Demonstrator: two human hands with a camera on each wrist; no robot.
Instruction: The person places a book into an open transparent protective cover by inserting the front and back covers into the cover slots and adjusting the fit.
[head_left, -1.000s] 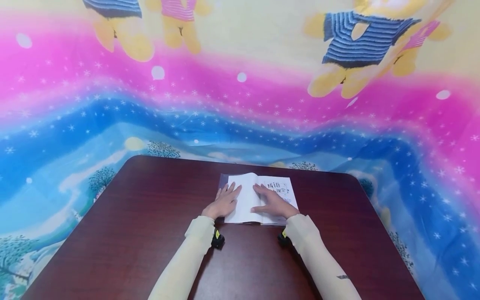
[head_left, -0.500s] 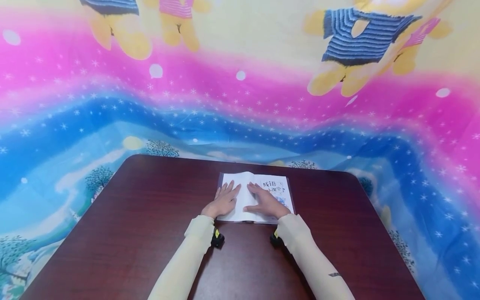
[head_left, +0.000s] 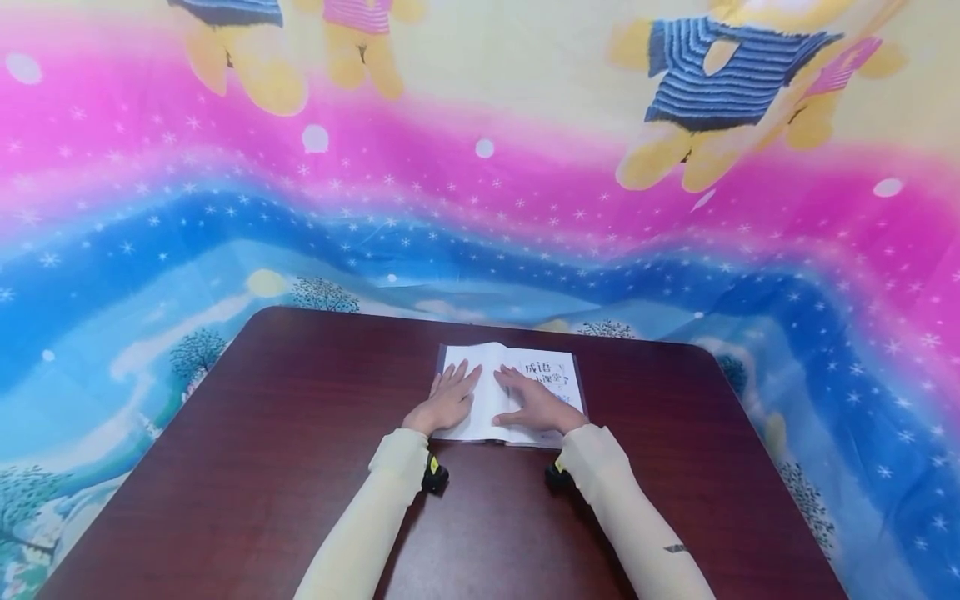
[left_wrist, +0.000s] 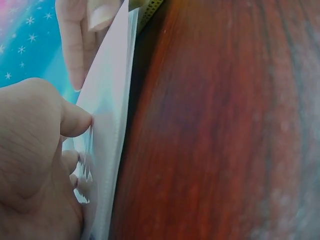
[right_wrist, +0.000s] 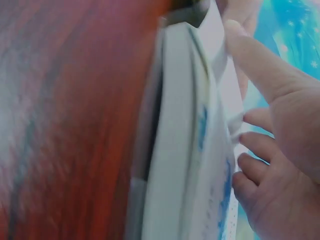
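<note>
An open book (head_left: 486, 392) lies flat on the dark red table, a blank white page on the left and a page with large printed characters on the right. My left hand (head_left: 444, 403) rests on the left page, its fingers straight and spread. On the right page, near the fold, my right hand (head_left: 542, 402) lies with fingers extended and thumb apart. In the left wrist view the thumb touches the white page (left_wrist: 106, 107). The right wrist view shows the book's thick page block (right_wrist: 172, 125) edge-on, with the right fingertips on the page.
The wooden table (head_left: 300, 467) has rounded far corners. Behind it hangs a patterned curtain (head_left: 480, 200) with bears and snowflakes. A dark cover edge (head_left: 442, 358) sticks out left of the book. Both wrists carry small black cameras (head_left: 435, 475).
The right hand has shifted left across the right page toward the fold, then slightly back right. The book has moved a little left, and the left hand stays nearly still.
</note>
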